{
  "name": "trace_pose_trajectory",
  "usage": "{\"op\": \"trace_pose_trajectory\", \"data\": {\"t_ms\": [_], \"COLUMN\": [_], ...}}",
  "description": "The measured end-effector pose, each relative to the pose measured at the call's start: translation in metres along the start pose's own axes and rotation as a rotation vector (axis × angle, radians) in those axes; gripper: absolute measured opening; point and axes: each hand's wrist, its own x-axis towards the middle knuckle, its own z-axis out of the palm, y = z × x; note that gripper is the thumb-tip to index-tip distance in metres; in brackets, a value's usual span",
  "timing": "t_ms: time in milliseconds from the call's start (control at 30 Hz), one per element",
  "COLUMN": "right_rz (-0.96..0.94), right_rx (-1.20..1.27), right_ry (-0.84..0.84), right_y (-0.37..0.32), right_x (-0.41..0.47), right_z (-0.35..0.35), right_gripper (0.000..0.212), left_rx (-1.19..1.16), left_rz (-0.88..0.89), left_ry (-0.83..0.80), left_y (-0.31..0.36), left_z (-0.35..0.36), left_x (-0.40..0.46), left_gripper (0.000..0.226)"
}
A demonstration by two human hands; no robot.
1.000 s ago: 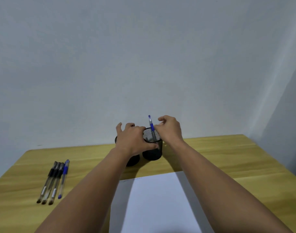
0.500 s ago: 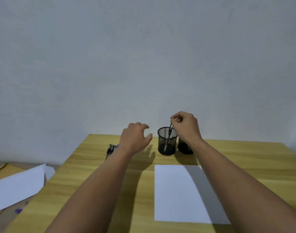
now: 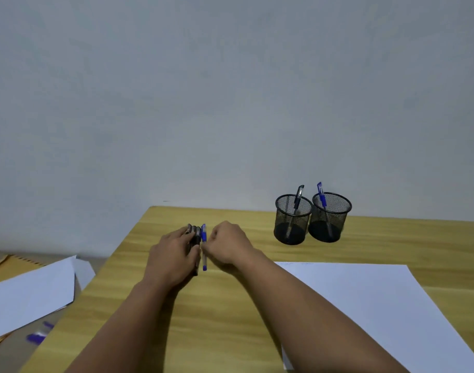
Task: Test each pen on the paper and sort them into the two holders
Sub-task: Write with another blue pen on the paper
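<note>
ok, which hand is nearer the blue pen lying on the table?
Right. The right hand has its fingertips at the blue pen; the left hand lies over the black pens beside it.

The light wooden table carries a white paper sheet, two black mesh holders, and loose pens.

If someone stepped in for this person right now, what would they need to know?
Left hand: lies flat over the black pens on the table, holding nothing.
Right hand: fingers curled at the loose blue pen; whether it grips it is unclear.
Done: one black pen stands in the left holder, one blue pen in the right holder.
Left: test the loose pens on the paper, then sort them.
</note>
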Motion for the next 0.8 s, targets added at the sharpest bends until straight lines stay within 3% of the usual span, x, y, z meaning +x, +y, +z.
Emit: {"op": "trace_pose_trajectory", "data": {"t_ms": [233,367,433,500,600,667,800], "right_rz": [0.052,0.093,0.125,0.143,0.161,0.183,0.210], "right_rx": [-0.274,-0.297,-0.268,-0.143,0.237,0.413,0.620], "right_ry": [-0.002,0.008,0.012,0.001,-0.053,-0.048,0.002], "right_y": [-0.018,-0.009,-0.001,0.008,0.015,0.019,0.038], "right_x": [0.011,0.004,-0.002,-0.009,-0.031,-0.055,-0.094], "right_z": [-0.003,-0.015,-0.030,-0.051,-0.091,-0.120,-0.167], "right_gripper": [0.022,0.024,0.026,0.022,0.010,0.015,0.021], "left_rx": [-0.045,-0.062,-0.080,-0.093,-0.150,-0.225,-0.367], "left_rz": [0.007,-0.007,-0.005,0.000,0.089,0.192,0.300], "left_ry": [0.086,0.039,0.034,0.046,0.056,0.067,0.130], "left_y": [-0.004,0.000,0.005,0.013,0.037,0.061,0.115], "left_z": [0.013,0.005,-0.001,-0.010,-0.028,-0.040,-0.055], "left_x": [-0.004,-0.007,-0.008,-0.009,-0.012,-0.015,-0.020], "left_gripper": [0.048,0.057,0.049,0.046,0.055,0.053,0.019]}}
